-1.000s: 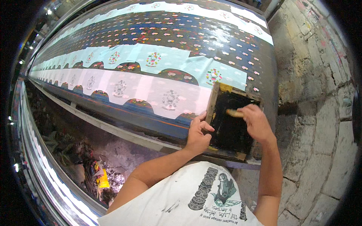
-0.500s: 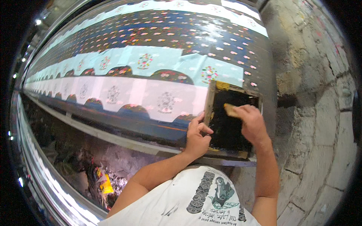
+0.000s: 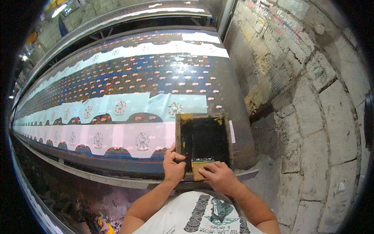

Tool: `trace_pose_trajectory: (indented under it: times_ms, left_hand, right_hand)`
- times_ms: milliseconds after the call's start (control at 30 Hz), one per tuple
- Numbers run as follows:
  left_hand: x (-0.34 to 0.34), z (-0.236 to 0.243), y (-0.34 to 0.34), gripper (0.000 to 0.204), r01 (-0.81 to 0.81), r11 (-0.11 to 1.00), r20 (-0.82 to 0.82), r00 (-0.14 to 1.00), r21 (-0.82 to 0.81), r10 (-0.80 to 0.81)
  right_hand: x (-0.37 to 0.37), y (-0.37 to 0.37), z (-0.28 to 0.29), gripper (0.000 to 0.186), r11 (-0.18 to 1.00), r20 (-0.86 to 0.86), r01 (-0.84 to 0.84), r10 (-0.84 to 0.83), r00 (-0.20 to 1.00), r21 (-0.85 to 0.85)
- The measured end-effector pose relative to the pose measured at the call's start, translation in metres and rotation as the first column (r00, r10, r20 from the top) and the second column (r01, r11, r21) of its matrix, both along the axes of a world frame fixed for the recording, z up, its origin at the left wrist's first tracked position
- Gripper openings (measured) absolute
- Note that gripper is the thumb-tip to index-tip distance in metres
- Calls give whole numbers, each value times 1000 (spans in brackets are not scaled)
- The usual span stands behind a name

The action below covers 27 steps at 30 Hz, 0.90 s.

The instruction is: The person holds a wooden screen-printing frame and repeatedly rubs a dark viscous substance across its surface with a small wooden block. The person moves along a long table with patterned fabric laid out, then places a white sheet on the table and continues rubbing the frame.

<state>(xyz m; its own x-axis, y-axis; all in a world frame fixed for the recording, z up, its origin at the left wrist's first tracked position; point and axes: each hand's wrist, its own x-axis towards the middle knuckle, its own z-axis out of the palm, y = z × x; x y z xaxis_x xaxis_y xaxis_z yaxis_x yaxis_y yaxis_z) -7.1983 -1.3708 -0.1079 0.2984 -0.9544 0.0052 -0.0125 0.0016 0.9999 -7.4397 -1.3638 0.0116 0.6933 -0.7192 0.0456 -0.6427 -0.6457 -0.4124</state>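
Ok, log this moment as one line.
left hand: at wooden frame, left side | right hand: holding squeegee, frame's near end | printed pink fabric: left of frame

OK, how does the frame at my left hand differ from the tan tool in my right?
The frame is much larger than the tan tool. The frame has stained bars around a black panel; the tan tool is a paler slab. The frame lies over the table at your left hand, while your right hand grips the tan tool. Both look straight-edged.
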Motion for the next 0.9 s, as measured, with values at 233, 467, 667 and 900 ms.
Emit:
trace_pose_trajectory:
  times_ms: [233,467,667,900]
  left_hand:
    - [-37,66,-4,29,-42,984,-67,997,-174,31]
    - [-124,94,27,38,-296,949,-204,941,-104,271]
    - [-191,104,88,40,-482,875,-261,851,-45,456]
    - [-212,118,140,38,-699,713,-228,687,54,690]
  right_hand:
    - [-101,-31,-5,42,978,373,158,-99,922,-133]
    - [-207,-77,-39,54,775,716,119,-621,318,620]
    - [-214,-89,10,57,140,304,-436,-892,334,889]
    - [-198,-84,-38,59,-224,211,-587,-787,580,778]
